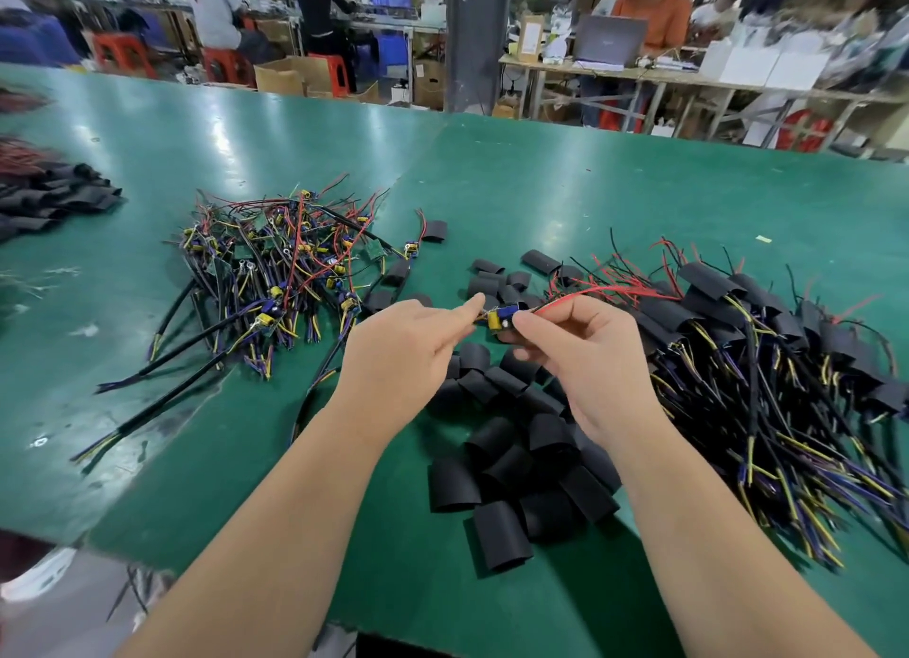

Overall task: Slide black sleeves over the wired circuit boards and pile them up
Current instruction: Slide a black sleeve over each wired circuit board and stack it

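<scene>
Your left hand [398,350] and right hand [585,357] each pinch one end of a circuit board [500,317].
It's unsleeved: blue and yellow parts show, and red wires [610,291] trail right.

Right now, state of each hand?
Left hand: pinching one end of the wired circuit board.
Right hand: pinching the same board's other end.

One view: a wide-angle camera worn on the head, positioned above the near edge of the green table [541,175]. It faces forward and down across the table top. Range is close. Both forearms enter from the bottom of the frame, and the left hand [396,357] and right hand [590,357] pinch a wired circuit board [501,317] over the table's near half, at frame centre. Beyond the table's far edge, other workbenches [688,82] appear blurred.
</scene>
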`<state>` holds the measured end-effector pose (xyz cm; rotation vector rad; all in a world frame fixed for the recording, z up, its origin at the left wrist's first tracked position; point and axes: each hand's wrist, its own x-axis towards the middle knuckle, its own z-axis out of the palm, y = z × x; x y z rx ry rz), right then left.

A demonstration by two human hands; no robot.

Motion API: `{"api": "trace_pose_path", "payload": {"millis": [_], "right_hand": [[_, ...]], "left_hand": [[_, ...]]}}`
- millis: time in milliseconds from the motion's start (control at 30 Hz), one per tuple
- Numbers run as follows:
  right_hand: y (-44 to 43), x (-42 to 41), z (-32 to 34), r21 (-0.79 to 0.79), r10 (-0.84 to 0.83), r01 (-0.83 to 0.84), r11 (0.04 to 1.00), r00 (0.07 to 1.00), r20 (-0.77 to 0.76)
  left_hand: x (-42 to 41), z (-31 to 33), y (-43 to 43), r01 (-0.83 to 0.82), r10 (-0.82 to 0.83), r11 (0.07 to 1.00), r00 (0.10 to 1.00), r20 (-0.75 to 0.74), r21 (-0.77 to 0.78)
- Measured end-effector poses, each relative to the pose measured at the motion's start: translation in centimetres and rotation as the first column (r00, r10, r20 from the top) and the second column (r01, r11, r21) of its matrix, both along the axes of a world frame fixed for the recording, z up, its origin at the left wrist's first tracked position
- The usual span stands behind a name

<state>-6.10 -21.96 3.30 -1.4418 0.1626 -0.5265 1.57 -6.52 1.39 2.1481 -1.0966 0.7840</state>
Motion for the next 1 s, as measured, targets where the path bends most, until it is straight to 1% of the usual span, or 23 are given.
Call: {"api": "trace_pose_path", "payload": {"millis": [67, 167, 233, 333, 400, 433, 467, 500, 533, 567, 600, 667, 700, 733, 767, 933, 1000], "right_hand": [[0.2, 0.0, 0.1, 0.174, 0.049, -0.048, 0.984, 0.999, -0.003], [0.2, -0.2, 0.5, 0.277, 0.084, -0.089, 0.957, 0.996, 0.03], [0.1, -0.2, 0.5, 0.287, 0.08, -0.078, 0.955, 0.997, 0.006], [-0.2, -0.1, 0.4, 0.243, 0.056, -0.045, 0.969, 0.998, -0.037], [-0.7, 0.0, 0.3, 0.217, 0.012, -0.002, 0.976, 0.999, -0.044], [-1.1, 0.1, 0.2, 0.16, -0.035, 0.044, 0.986, 0.998, -0.061], [-1.6, 0.0, 0.1, 0.048, -0.096, 0.101, 0.994, 0.991, -0.093], [-2.2, 0.0, -0.1, -0.123, -0.16, 0.145, 0.982, 0.979, -0.124], [-2.6, -0.1, -0.4, -0.316, -0.21, 0.156, 0.936, 0.967, -0.143], [-2.8, -0.2, -0.6, -0.485, -0.231, 0.13, 0.865, 0.961, -0.154], [-2.9, -0.2, -0.9, -0.61, -0.231, 0.079, 0.789, 0.957, -0.176], [-2.7, -0.2, -1.7, -0.769, -0.226, -0.056, 0.636, 0.94, -0.255], [-2.6, -0.1, -2.1, -0.82, -0.237, -0.122, 0.559, 0.924, -0.299], [-2.6, -0.1, -2.4, -0.846, -0.258, -0.167, 0.507, 0.907, -0.334], [-2.6, 0.0, -2.4, -0.854, -0.281, -0.186, 0.485, 0.892, -0.354], [-2.8, -0.1, -2.3, -0.861, -0.376, -0.16, 0.482, 0.85, -0.368], [-2.8, -0.1, -2.4, -0.866, -0.393, -0.177, 0.468, 0.836, -0.383]], "left_hand": [[-0.1, 0.0, -0.2, 0.032, -0.032, 0.999, 0.999, 0.0, -0.005], [-0.2, 0.0, -0.4, 0.029, -0.03, 0.998, 0.999, 0.03, 0.048], [-0.2, 0.0, -0.4, -0.003, 0.0, 0.998, 0.998, 0.059, 0.062], [0.0, 0.0, -0.3, -0.049, 0.045, 0.998, 0.993, 0.106, 0.038], [0.2, 0.1, 0.1, -0.097, 0.096, 0.995, 0.989, 0.11, 0.01], [0.4, 0.2, 0.3, -0.129, 0.13, 0.992, 0.987, 0.099, -0.013], [0.6, 0.3, 0.6, -0.162, 0.165, 0.986, 0.984, 0.073, -0.042], [0.9, 0.4, 1.0, -0.192, 0.195, 0.979, 0.98, 0.037, -0.071], [1.2, 0.5, 1.3, -0.219, 0.219, 0.971, 0.976, -0.002, -0.093], [1.5, 0.5, 1.6, -0.24, 0.238, 0.965, 0.971, -0.033, -0.104], [1.7, 0.5, 1.9, -0.257, 0.252, 0.961, 0.966, -0.055, -0.107], [2.0, 0.4, 2.2, -0.284, 0.276, 0.952, 0.958, -0.083, -0.11], [2.1, 0.4, 2.2, -0.296, 0.286, 0.948, 0.954, -0.094, -0.115], [2.2, 0.3, 2.3, -0.306, 0.295, 0.944, 0.95, -0.103, -0.124], [2.3, 0.3, 2.3, -0.315, 0.302, 0.939, 0.947, -0.113, -0.136], [3.0, 0.0, 2.8, -0.368, 0.331, 0.914, 0.919, -0.213, -0.169], [3.4, 0.0, 3.2, -0.361, 0.322, 0.916, 0.922, -0.213, -0.177]]}}
